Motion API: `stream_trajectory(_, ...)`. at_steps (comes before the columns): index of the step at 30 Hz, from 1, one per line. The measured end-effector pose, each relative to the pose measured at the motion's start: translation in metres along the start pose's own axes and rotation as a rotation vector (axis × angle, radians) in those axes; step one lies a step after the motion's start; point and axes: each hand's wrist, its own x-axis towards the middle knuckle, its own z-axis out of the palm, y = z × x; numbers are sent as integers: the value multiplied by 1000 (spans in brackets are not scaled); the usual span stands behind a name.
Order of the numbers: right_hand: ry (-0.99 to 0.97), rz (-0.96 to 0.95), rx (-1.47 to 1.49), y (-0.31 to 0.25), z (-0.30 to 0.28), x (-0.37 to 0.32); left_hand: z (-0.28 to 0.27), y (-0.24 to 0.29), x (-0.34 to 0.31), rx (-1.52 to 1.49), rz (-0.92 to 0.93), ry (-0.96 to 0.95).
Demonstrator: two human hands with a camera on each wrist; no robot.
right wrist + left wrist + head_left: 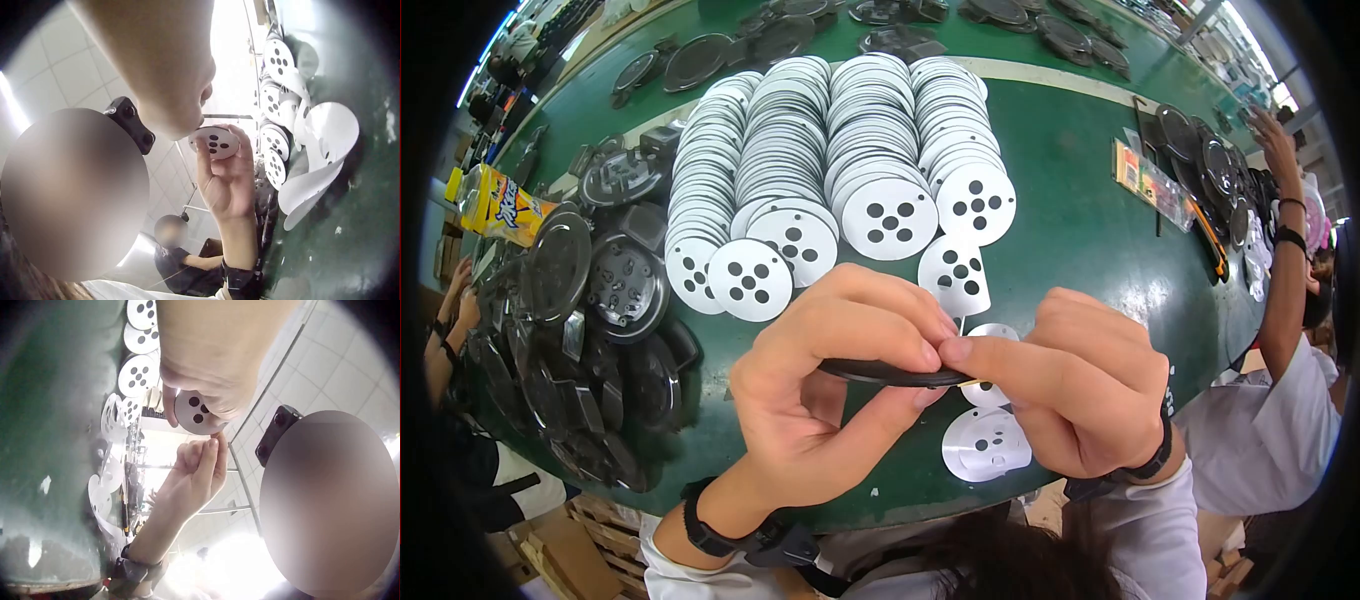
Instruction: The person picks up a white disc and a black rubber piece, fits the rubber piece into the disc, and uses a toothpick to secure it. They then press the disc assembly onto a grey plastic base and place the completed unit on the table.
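Observation:
In the head view my left hand (pixel 810 390) holds a thin round disc (pixel 890 376) nearly edge-on, its dark face up, fingers above and thumb below. The wrist views show the disc's white underside (pixel 232 145) with several black round spots. My right hand (pixel 1090 380) is at the disc's right edge, thumb and forefinger pinched together there. A small pale sliver shows just under those fingertips; whether it is part of the disc I cannot tell. Under the hands lie loose white sheet pieces (pixel 985 455) with holes, some curled in the right wrist view.
Four long rows of overlapping white discs (pixel 890 215) cover the green table (pixel 1060 200) ahead. Dark round plastic parts (pixel 625 290) and a yellow-labelled jar (pixel 495 205) pile up at left. An orange-handled cutter (pixel 1208 240) lies at right, near another person's arm (pixel 1285 250).

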Motion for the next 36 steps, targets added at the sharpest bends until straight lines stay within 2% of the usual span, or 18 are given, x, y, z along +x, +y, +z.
stream_trajectory(3, 22, 9, 15, 1, 3, -2, 0, 0, -1, -8, -9, 10)
stream_trajectory(5, 21, 15, 0, 0, 3, -1, -3, 0, -1, 167, 4, -72)
stream_trajectory(12, 12, 17, 24, 2, 3, -2, -3, -3, -2, 200, 61, -94)
stream_trajectory(27, -9, -36, -52, 2, 0, 2, 3, 1, -5, 142, -14, -23)
stream_trajectory(30, 20, -111, -149, 7, 3, 0, 4, 5, -6, 195, -45, 3)
stream_trajectory(33, -10, -122, -186, 8, 1, 1, 6, 6, -5, 300, 15, 81)
stream_trajectory(36, -12, -62, -183, 2, 2, 1, 6, 7, -5, 390, 57, 94)
